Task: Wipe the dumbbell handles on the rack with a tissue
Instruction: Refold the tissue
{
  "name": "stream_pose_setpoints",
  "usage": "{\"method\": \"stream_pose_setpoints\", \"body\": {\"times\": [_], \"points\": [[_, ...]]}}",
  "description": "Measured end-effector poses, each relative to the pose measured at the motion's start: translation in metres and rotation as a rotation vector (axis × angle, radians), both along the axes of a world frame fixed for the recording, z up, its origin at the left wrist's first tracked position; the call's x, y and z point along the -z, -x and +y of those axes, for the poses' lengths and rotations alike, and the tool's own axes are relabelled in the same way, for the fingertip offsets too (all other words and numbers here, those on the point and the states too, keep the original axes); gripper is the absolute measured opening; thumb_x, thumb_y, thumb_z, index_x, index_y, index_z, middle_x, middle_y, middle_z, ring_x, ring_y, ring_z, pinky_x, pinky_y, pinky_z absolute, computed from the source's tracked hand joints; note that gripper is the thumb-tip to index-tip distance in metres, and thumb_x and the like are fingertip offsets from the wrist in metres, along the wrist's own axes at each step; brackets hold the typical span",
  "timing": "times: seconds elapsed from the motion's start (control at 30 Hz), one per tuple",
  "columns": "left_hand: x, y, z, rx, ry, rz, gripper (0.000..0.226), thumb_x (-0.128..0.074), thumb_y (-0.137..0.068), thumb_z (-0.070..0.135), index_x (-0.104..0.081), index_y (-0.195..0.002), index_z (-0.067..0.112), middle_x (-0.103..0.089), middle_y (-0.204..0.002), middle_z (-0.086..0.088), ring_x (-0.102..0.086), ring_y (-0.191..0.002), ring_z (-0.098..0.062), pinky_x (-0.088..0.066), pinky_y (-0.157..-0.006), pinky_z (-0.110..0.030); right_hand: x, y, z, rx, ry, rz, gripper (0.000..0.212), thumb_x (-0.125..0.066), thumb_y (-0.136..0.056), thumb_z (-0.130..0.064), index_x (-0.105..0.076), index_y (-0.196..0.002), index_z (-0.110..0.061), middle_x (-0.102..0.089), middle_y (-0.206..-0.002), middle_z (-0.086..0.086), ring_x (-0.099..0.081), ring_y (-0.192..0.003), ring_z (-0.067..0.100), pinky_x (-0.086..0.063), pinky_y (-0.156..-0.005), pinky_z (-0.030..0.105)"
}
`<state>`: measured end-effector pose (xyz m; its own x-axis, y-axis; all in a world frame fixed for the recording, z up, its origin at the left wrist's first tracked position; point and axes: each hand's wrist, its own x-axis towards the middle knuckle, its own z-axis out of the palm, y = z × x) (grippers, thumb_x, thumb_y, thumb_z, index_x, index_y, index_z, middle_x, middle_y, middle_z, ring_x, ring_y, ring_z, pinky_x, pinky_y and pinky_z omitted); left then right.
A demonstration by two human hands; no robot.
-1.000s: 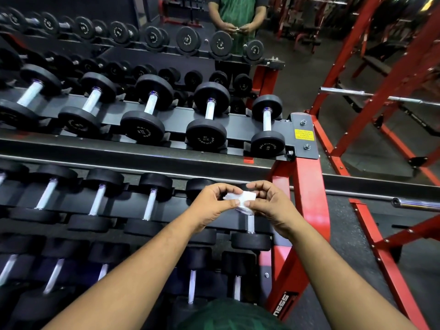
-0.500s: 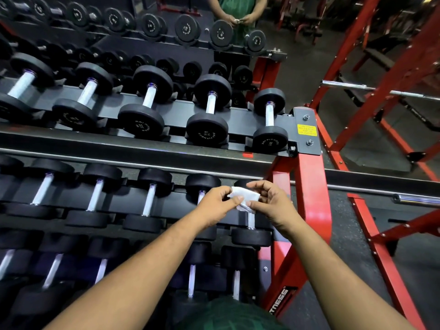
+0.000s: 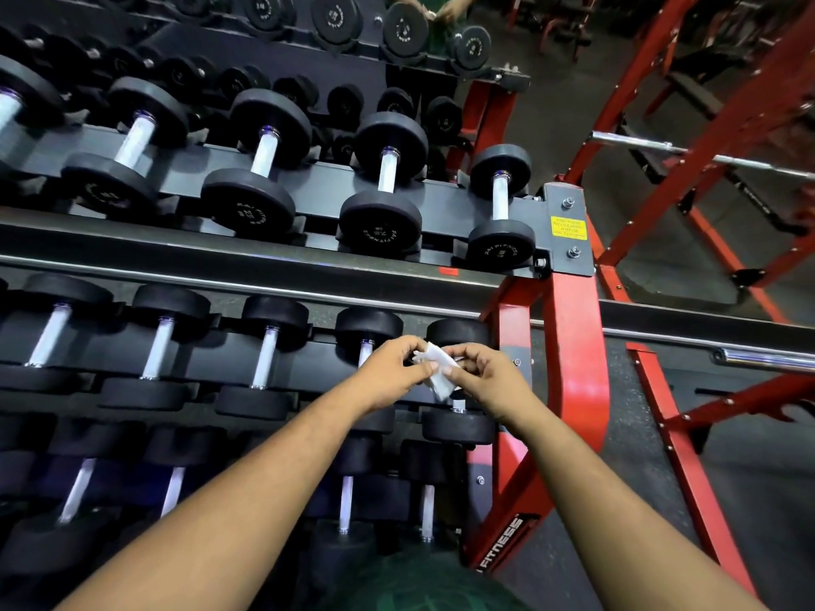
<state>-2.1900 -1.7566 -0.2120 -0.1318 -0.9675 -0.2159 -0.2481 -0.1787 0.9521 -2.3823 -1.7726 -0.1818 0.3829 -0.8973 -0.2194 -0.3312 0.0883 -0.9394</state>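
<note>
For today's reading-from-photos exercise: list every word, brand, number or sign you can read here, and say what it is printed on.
"FITNESS": white letters on the red rack leg; the start is cut off.
"RAI FITNESS": ring of letters on the dumbbell end nearest the yellow sticker.
Yellow sticker: lines of print, too small to read.
Numbers on the other dumbbell ends: too blurred to read.

Both bare forearms extend forward and converge at mid-frame. Left hand (image 3: 394,365): fingers curled, thumb and fingertips pinching the left edge of a small crumpled white tissue (image 3: 438,369). Right hand (image 3: 487,376): knuckles up, fingers curled, thumb and forefinger pinching the tissue's right edge. The hands sit close together, fingertips nearly touching, the tissue between them.
</note>
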Motion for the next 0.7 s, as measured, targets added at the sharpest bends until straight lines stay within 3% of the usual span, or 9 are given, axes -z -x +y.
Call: {"method": "stream_pose_setpoints", "body": {"times": [0.1,0.2,0.33,0.47,0.57,0.7], "points": [[0.012,0.000,-0.003,-0.042,-0.016,0.065,0.016,-0.069,-0.094,0.012,-0.064,-0.109,0.015,-0.070,-0.090,-0.002,-0.060,-0.072,-0.004,-0.047,-0.068,-0.022,0.017,0.002,-0.004,0.034,0.012,0.088,0.014,-0.068,-0.091,-0.008,-0.071,-0.099,-0.019,-0.075,-0.087,0.009,-0.067,-0.076,0.017,-0.052,-0.070,0.032],[0.027,0.005,-0.005,-0.105,-0.031,0.131,0.021,-0.071,-0.092,0.004,-0.065,-0.104,0.020,-0.072,-0.084,-0.001,-0.065,-0.075,-0.004,-0.053,-0.076,-0.027,0.033,0.006,-0.006,0.047,-0.029,0.092,0.021,-0.066,-0.089,-0.002,-0.070,-0.091,-0.023,-0.073,-0.083,0.000,-0.064,-0.074,0.011,-0.049,-0.069,0.030],[0.044,0.022,-0.008,-0.112,-0.062,0.143,0.021,-0.075,-0.090,0.007,-0.066,-0.107,0.016,-0.073,-0.085,-0.004,-0.067,-0.080,-0.008,-0.054,-0.083,-0.030,0.053,0.015,-0.011,0.047,-0.117,0.031,0.027,-0.066,-0.094,-0.011,-0.066,-0.119,-0.020,-0.075,-0.108,0.003,-0.071,-0.100,0.017,-0.057,-0.087,0.032],[0.073,0.046,-0.019,-0.224,-0.105,0.090,0.015,-0.073,-0.093,0.016,-0.066,-0.106,0.015,-0.072,-0.086,-0.005,-0.065,-0.078,-0.011,-0.055,-0.084,-0.035,0.084,0.030,-0.025,0.144,-0.173,0.032,0.029,-0.060,-0.095,-0.001,-0.067,-0.120,-0.014,-0.076,-0.106,0.005,-0.070,-0.095,0.016,-0.056,-0.082,0.033],[0.108,0.069,-0.023,-0.286,-0.158,-0.069,0.019,-0.073,-0.091,0.030,-0.066,-0.108,0.023,-0.067,-0.093,0.008,-0.060,-0.077,-0.010,-0.054,-0.084,-0.034,0.113,0.048,-0.040,0.279,-0.259,0.049,0.033,-0.058,-0.095,0.003,-0.063,-0.126,-0.010,-0.075,-0.109,0.011,-0.070,-0.097,0.024,-0.056,-0.083,0.042],[0.147,0.100,-0.018,-0.236,-0.242,-0.278,0.049,-0.069,-0.091,0.045,-0.059,-0.132,0.020,-0.059,-0.132,0.000,-0.055,-0.122,-0.020,-0.044,-0.105,-0.035,0.177,0.079,-0.071,0.395,-0.230,0.149,0.046,-0.062,-0.082,-0.018,-0.065,-0.127,-0.014,-0.073,-0.117,0.006,-0.069,-0.109,0.024,-0.051,-0.102,0.048]]}}
